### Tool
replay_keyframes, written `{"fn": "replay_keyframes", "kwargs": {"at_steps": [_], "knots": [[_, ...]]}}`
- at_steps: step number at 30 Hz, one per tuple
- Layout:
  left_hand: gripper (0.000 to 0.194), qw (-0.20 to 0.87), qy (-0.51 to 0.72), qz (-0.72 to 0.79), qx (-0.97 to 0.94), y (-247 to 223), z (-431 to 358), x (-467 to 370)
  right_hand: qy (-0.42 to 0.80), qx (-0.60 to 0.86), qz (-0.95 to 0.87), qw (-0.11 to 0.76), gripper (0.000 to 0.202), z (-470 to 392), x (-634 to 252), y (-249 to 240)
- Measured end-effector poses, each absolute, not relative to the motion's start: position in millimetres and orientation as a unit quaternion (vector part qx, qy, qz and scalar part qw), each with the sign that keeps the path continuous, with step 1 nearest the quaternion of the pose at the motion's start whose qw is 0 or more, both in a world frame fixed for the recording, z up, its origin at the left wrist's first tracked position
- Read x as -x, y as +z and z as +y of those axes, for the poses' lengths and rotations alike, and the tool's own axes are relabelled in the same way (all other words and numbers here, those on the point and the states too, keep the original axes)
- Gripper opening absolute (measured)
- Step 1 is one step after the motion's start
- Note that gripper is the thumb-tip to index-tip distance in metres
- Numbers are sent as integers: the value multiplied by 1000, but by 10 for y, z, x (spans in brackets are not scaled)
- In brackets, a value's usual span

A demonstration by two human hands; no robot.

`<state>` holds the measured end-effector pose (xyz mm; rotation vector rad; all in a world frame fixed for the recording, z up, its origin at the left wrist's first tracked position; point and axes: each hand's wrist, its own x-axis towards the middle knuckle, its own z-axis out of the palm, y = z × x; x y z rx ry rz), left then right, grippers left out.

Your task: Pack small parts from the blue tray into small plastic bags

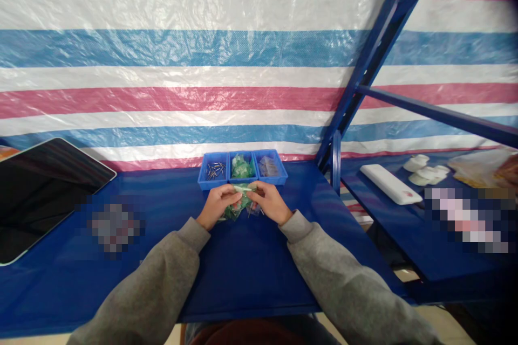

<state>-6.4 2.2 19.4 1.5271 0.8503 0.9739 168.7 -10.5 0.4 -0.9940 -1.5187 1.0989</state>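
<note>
Both my hands meet over the blue table, just in front of a row of blue bins. My left hand (219,204) pinches the left side of a small green plastic bag (238,205). The bag's right side is gripped by the fingers of my right hand (272,202). What lies inside the bag is too small to make out. Behind my hands, the left bin holds several thin metal pieces (216,170), the middle one green plastic bags (242,166), and the right one clear plastic bags (268,167).
The blue bins (202,178) stand near the striped sheet (182,75). A dark flat screen (48,194) leans in at the left, near a blurred item (114,227). Beyond a blue metal frame (364,70), another table carries a white oblong box (389,184) and white pieces (429,173).
</note>
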Motion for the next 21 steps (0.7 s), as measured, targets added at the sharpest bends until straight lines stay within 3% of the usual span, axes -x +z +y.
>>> {"fn": "replay_keyframes", "kwargs": {"at_steps": [11, 21], "knots": [[21, 534, 410, 356, -648, 214, -3, 49, 384, 440, -666, 463, 23, -113, -1692, 7], [22, 510, 438, 357, -648, 206, -20, 49, 489, 395, -610, 483, 28, -113, -1684, 53]]}}
